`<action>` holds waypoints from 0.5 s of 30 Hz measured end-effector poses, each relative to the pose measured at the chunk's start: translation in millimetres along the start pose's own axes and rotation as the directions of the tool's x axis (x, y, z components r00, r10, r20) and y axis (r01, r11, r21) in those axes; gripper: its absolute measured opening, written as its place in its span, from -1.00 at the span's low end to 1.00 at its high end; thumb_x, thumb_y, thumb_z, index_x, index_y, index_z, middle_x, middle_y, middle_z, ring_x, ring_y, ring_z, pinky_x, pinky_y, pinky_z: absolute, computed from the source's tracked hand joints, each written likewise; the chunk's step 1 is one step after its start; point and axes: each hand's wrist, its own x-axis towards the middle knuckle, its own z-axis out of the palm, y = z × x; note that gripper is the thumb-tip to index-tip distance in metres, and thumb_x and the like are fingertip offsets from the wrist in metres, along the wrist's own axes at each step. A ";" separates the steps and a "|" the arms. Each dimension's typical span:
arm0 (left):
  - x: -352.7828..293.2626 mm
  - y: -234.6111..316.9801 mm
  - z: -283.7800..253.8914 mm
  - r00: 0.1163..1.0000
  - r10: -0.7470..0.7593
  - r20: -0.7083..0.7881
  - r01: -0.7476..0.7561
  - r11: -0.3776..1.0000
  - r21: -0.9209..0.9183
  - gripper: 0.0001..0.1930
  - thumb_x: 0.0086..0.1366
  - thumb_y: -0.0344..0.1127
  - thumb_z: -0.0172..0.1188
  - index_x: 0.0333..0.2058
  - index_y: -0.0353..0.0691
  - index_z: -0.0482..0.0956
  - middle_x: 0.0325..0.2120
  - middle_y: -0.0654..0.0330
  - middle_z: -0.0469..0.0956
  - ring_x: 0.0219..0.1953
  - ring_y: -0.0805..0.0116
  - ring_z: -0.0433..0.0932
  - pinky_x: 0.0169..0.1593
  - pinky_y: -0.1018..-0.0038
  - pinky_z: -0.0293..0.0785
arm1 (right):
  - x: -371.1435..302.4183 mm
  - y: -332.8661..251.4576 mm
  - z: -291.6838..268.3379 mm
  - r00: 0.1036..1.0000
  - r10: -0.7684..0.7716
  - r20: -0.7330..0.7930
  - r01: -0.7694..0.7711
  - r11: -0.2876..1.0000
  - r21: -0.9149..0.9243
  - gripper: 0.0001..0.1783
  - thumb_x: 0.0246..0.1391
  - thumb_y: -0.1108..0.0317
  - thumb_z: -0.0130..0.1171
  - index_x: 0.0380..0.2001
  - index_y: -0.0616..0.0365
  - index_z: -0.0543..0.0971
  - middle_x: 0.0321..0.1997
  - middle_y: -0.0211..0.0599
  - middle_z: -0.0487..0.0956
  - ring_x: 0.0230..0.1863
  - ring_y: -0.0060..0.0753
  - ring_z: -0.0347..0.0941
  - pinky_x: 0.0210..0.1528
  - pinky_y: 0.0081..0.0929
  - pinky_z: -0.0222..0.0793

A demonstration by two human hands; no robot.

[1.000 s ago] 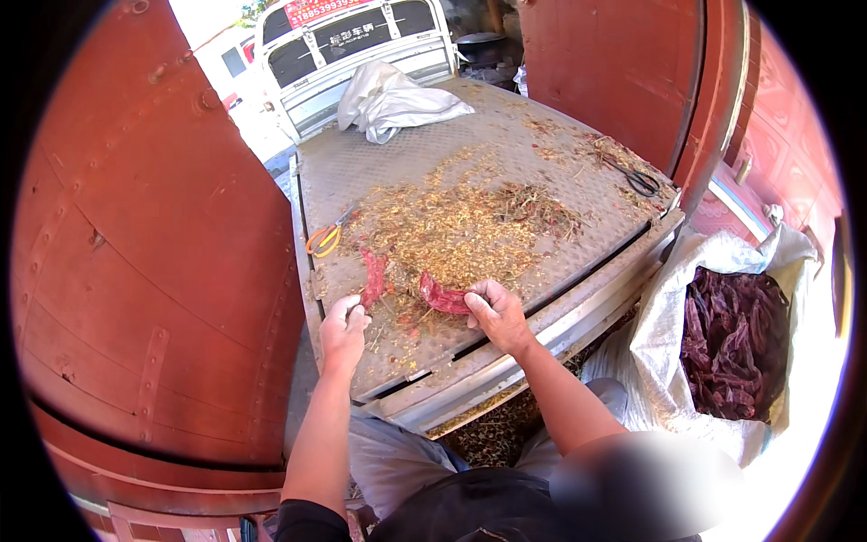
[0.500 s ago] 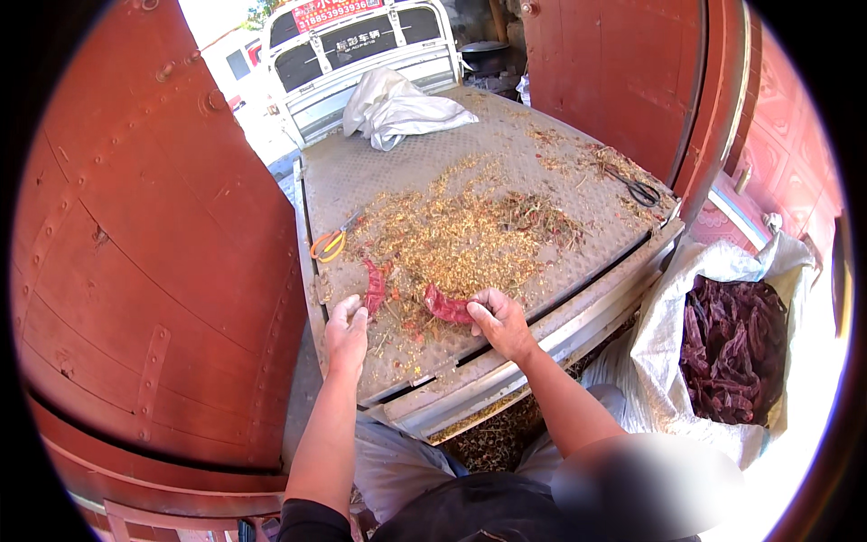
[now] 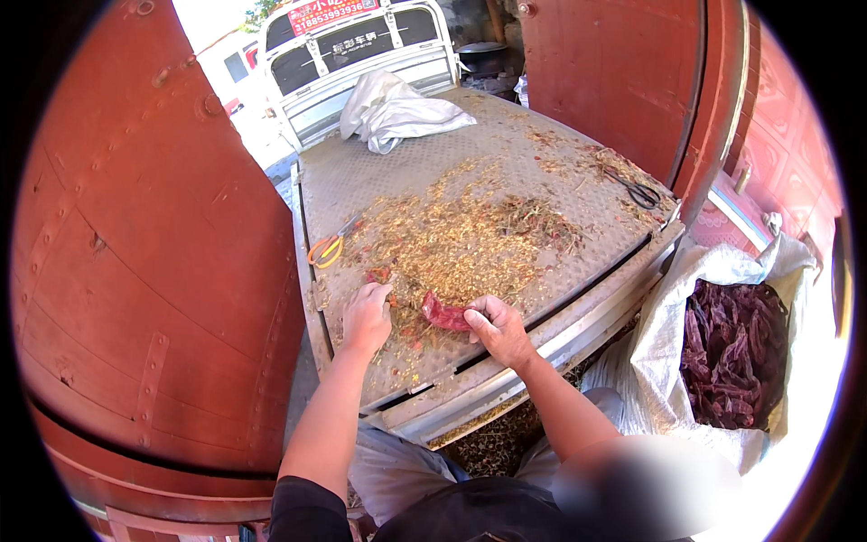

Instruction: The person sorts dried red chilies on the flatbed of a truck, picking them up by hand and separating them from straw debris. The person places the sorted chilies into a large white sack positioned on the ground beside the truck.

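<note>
Right hand [image 3: 501,331] pinches pepper [image 3: 444,314] end-on, body free toward ten o'clock, probably for access; left hand [image 3: 368,318] half-curled (hold unclear).

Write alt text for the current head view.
A person's right hand grips a dried red pepper over a flat truck bed strewn with yellow seeds; the left hand is nearby, any contents unclear. Orange-handled scissors lie near the bed's left edge, a crumpled white sack farther back. At right, an open sack holds dark red pods.
</note>
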 end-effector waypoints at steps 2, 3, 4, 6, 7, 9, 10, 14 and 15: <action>4.0 0.0 2.2 0.998 -0.009 0.063 0.006 0.999 0.051 -0.71 0.19 -0.46 0.21 -0.09 -0.12 0.64 -0.10 0.10 0.62 0.03 0.01 0.55 0.11 0.12 0.44 | 0.6 -0.1 0.1 1.000 0.002 -0.005 -0.001 1.000 0.014 -0.74 0.33 0.21 0.21 -0.20 0.23 0.55 -0.46 -0.43 0.56 -0.48 -0.66 0.49 -0.35 -0.57 0.43; 6.0 1.5 2.1 0.996 -0.025 0.080 0.020 0.998 0.061 -0.72 0.18 -0.45 0.22 -0.11 -0.12 0.65 -0.12 0.10 0.62 0.01 0.01 0.55 0.10 0.12 0.44 | 0.5 -0.8 0.2 1.000 0.002 -0.009 -0.002 1.000 0.016 -0.74 0.33 0.22 0.21 -0.20 0.24 0.55 -0.46 -0.43 0.56 -0.48 -0.66 0.49 -0.35 -0.57 0.43; 7.3 2.5 1.2 0.995 -0.042 0.096 0.035 0.997 0.071 -0.74 0.18 -0.44 0.23 -0.13 -0.13 0.65 -0.13 0.10 0.63 0.00 0.01 0.55 0.09 0.12 0.45 | -0.1 -2.0 -0.1 1.000 -0.001 -0.013 0.001 1.000 0.011 -0.74 0.33 0.22 0.21 -0.20 0.24 0.55 -0.46 -0.43 0.56 -0.48 -0.66 0.49 -0.35 -0.57 0.43; 8.9 6.9 -2.6 0.991 -0.071 0.114 0.064 0.996 0.063 -0.77 0.16 -0.43 0.26 -0.17 -0.13 0.64 -0.18 0.11 0.63 -0.03 0.01 0.56 0.07 0.12 0.45 | -0.7 -4.6 -0.2 1.000 0.002 -0.021 -0.002 1.000 0.002 -0.75 0.33 0.23 0.21 -0.20 0.24 0.55 -0.46 -0.44 0.56 -0.48 -0.66 0.50 -0.35 -0.57 0.43; 8.3 8.4 -4.4 0.990 -0.087 0.115 0.082 0.996 0.045 -0.79 0.16 -0.43 0.27 -0.20 -0.14 0.64 -0.21 0.11 0.63 -0.05 0.00 0.57 0.06 0.12 0.46 | -0.6 -5.2 0.0 1.000 0.008 -0.023 -0.009 1.000 -0.001 -0.75 0.33 0.23 0.20 -0.20 0.24 0.55 -0.46 -0.43 0.56 -0.48 -0.66 0.50 -0.35 -0.57 0.43; 4.4 5.3 -7.5 0.993 -0.094 0.075 0.094 0.996 0.002 -0.84 0.16 -0.42 0.29 -0.24 -0.14 0.63 -0.25 0.12 0.64 -0.10 0.04 0.59 0.01 0.15 0.48 | -0.2 -7.1 1.5 1.000 0.012 -0.014 -0.012 1.000 -0.011 -0.75 0.32 0.23 0.20 -0.21 0.24 0.55 -0.46 -0.43 0.56 -0.48 -0.65 0.50 -0.35 -0.57 0.43; 0.3 0.0 -7.0 0.996 -0.084 0.037 0.085 0.996 -0.024 -0.87 0.18 -0.42 0.29 -0.27 -0.15 0.63 -0.26 0.13 0.65 -0.13 0.09 0.61 -0.02 0.18 0.50 | 0.0 -7.9 2.7 1.000 0.011 -0.007 -0.011 1.000 -0.019 -0.75 0.32 0.23 0.20 -0.21 0.24 0.55 -0.46 -0.43 0.56 -0.48 -0.65 0.50 -0.34 -0.56 0.44; -14.7 22.8 -22.9 0.950 -0.282 0.135 0.313 0.863 -0.396 -0.92 0.30 -0.43 0.26 -0.23 -0.20 0.59 -0.26 0.14 0.67 -0.24 0.29 0.67 -0.19 0.33 0.55 | 0.8 -3.1 -1.9 1.000 0.003 -0.002 -0.003 1.000 -0.014 -0.74 0.32 0.22 0.19 -0.21 0.23 0.55 -0.46 -0.43 0.56 -0.48 -0.64 0.50 -0.34 -0.55 0.44; -20.8 23.1 -21.7 0.930 -0.315 0.189 0.364 0.715 -0.597 -0.90 0.33 -0.44 0.24 -0.18 -0.22 0.58 -0.25 0.13 0.67 -0.25 0.32 0.67 -0.20 0.37 0.56 | 0.6 -2.7 -2.0 1.000 0.003 0.001 -0.003 1.000 -0.008 -0.74 0.32 0.21 0.19 -0.21 0.23 0.55 -0.46 -0.43 0.56 -0.48 -0.64 0.50 -0.34 -0.55 0.44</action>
